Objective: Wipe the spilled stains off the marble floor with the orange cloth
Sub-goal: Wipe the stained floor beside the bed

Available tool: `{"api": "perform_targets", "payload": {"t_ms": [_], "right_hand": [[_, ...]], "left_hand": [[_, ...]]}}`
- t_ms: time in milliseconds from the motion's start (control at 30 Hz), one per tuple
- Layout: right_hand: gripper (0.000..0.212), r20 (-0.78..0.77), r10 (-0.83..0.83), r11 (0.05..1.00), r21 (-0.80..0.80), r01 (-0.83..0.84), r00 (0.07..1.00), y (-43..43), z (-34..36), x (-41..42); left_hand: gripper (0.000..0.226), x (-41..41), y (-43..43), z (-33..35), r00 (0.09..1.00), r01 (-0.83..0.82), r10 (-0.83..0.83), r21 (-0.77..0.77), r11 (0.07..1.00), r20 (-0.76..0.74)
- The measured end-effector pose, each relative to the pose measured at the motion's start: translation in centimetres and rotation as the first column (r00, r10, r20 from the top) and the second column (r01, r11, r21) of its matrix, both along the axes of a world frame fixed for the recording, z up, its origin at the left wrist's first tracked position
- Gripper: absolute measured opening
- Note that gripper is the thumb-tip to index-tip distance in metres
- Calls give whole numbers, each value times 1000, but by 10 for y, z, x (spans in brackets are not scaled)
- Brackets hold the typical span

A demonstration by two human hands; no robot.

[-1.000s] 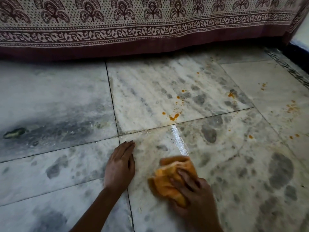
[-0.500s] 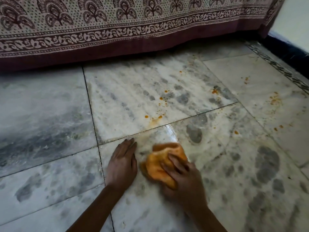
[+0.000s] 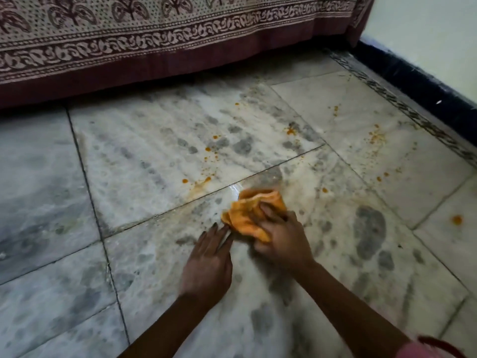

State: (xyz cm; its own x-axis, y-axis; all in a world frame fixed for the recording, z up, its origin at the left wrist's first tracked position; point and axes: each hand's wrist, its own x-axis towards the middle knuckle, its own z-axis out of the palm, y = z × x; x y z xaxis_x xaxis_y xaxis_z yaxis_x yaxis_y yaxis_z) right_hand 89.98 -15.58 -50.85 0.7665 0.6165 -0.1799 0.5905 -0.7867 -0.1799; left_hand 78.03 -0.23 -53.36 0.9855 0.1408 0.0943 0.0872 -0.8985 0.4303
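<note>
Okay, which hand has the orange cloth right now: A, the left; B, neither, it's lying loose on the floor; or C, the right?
C: the right hand grips the cloth, while the left hand lies flat on the floor beside it.

Cloth (image 3: 244, 215) partly under blurred right hand (image 3: 282, 241)

Marble floor (image 3: 129, 156): grey-veined white slabs with dark joints. Printed cloth (image 3: 180, 34), maroon border, hanging along the floor's far edge. Pale wall (image 3: 426, 34) with dark skirting (image 3: 413, 76) along the right edge.
</note>
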Motion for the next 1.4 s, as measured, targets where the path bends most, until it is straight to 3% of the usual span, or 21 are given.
{"api": "perform_targets", "payload": {"t_ms": [100,167,233,333,367,500,600,733,900,1000,1067,1133,1267,1400], "right_hand": [[62,-69,135,990,-19,-137,988,-48,20,-7],[51,-72,146,966,-206,-157,987,-63,56,0],[40,-39,82,908,-409,-91,996,-66,100,21],[33,70,42,902,-431,-8,997,-67,171,50],[37,52,53,909,-416,-27,997,-71,191,53],[67,-104,49,874,-477,-93,993,-87,233,37],[63,-33,14,874,-486,-28,999,-100,219,22],[57,-3,-95,937,-337,88,996,-103,160,38],[91,-190,-433,896,-196,398,881,-76,50,72],[81,-20,-449,891,-86,446,893,-67,19,52],[64,80,-322,947,33,320,943,-88,15,33],[57,157,-248,966,109,233,956,-128,7,21],[63,164,-442,888,-56,456,882,-168,10,60],[52,55,-612,789,104,606,789,-109,17,140]], "left_hand": [[45,1,-3,2,999,47,-46,20,999,-10],[44,2,-5,8,997,78,-78,17,997,8],[43,10,-8,17,991,130,-128,49,990,-35],[32,34,-15,38,972,220,-212,63,974,-105],[32,44,-19,49,952,271,-256,71,960,-170],[36,85,-28,94,859,465,-325,337,818,-396],[36,110,-33,122,791,579,-344,436,690,-506],[44,136,-39,141,691,707,-363,481,518,-625],[49,144,-48,132,629,771,-373,486,412,-682],[48,133,-57,110,697,701,-365,478,530,-618],[55,122,-60,87,748,621,-318,446,644,-583],[59,109,-60,63,831,507,-330,363,782,-448],[60,92,-58,27,910,377,-299,269,886,-288],[63,88,-75,24,935,283,-206,260,923,-287]]}}
